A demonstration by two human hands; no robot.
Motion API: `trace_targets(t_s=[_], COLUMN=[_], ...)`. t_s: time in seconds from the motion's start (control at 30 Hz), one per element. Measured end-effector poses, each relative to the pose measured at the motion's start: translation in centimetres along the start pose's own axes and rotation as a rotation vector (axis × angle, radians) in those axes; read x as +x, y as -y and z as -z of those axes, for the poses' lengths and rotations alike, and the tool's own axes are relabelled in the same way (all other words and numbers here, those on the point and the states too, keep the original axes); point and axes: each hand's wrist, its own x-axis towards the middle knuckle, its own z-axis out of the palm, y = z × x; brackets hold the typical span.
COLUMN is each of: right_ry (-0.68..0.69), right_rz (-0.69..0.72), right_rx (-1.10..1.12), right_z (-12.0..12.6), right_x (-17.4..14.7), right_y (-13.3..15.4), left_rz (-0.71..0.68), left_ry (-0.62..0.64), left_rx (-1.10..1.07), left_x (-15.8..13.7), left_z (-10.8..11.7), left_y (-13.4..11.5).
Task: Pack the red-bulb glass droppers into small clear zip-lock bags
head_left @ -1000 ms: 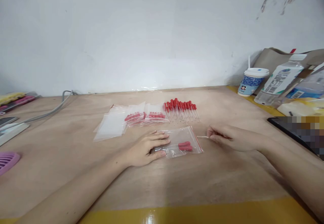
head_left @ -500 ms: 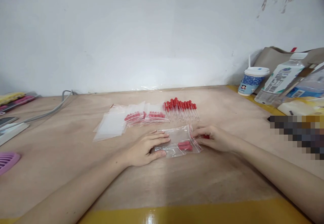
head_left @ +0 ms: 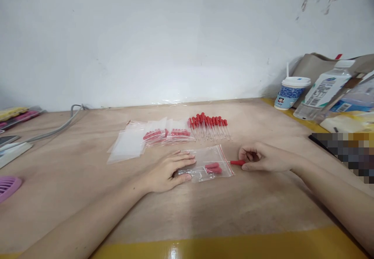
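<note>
In the head view, the left hand [head_left: 171, 171], fingers loosely spread and gripping nothing, is pressing the bag's [head_left: 209, 154] left end. Right of the bag, the right hand [head_left: 267, 157] is pinching a dropper [head_left: 237, 162], which is pointing inside. Keeping it level should avoid snagging.

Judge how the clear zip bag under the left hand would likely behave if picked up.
The clear zip bag would probably flex and crumple, since its thin film shows wrinkles beside the left hand. If lifted, it would likely sag near its red-striped edge, where two red dropper bulbs lie inside.
</note>
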Motion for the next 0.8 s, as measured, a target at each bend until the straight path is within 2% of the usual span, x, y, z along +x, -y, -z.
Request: trace_targets(t_s=[0.13,0.23,0.4,0.5,0.63,0.7,0.8], right_ry=[-0.168,-0.214,-0.298,-0.263,-0.173,-0.218,-0.32], right_rz=[0.068,0.115,0.266,0.346,0.297,0.313,0.409], right_rx=[0.108,0.164,0.119,0.154,0.106,0.116,0.16], right_z=[-1.0,-2.2,-3.6,-3.2,-2.2,-2.3,-3.1], right_x=[1.0,2.0,3.3,3.3,2.8,2.9,3.3], right_y=[-0.3,-0.3,0.3,0.3,0.1,0.2,0.6], left_rz=[0.004,0.007,0.002,-0.004,0.005,0.018,0.025], left_ry=[0.003,-0.002,-0.01,-0.01,-0.008,-0.001,0.002], left_rx=[0.0,-0.002,-0.008,-0.004,-0.008,-0.009,-0.011], left_x=[0.0,-0.1,-0.1,-0.1,0.0,0.0,0.0], left_z=[-0.1,-0.1,0.0,0.0,0.1,0.1,0.0], left_y=[0.1,0.1,0.0,-0.1,-0.1,-0.2,-0.1])
